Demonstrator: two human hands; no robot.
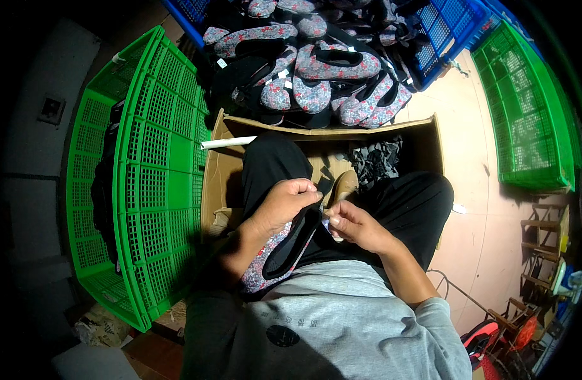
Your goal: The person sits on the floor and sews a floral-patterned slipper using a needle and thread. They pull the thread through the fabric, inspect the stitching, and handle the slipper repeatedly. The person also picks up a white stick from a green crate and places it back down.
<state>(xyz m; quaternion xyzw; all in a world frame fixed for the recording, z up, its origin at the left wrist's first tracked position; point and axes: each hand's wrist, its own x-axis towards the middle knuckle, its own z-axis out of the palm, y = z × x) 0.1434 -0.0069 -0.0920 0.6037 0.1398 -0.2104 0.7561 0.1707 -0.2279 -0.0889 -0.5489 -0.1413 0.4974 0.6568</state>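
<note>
A slip-on shoe (256, 269) with a grey and red floral upper and a black lining lies on my lap, its opening facing up. My left hand (288, 199) is closed in a pinch over the shoe's far end, thumb against forefinger. Close by on the right, my right hand (360, 225) is also closed, its thumb and fingertips pressed together at that same end. Whatever is between the fingertips of each hand is too small to make out. Just beyond the hands is a tan, rounded, sole-shaped piece (346, 183).
A cardboard box (436, 145) stands beyond my knees, with black and grey scraps (376, 161) inside. Behind it are heaped floral shoes (338, 63) and a blue crate (446, 31). Green crates stand left (164, 126) and right (525, 107). A white tube (227, 142) crosses the box's left side.
</note>
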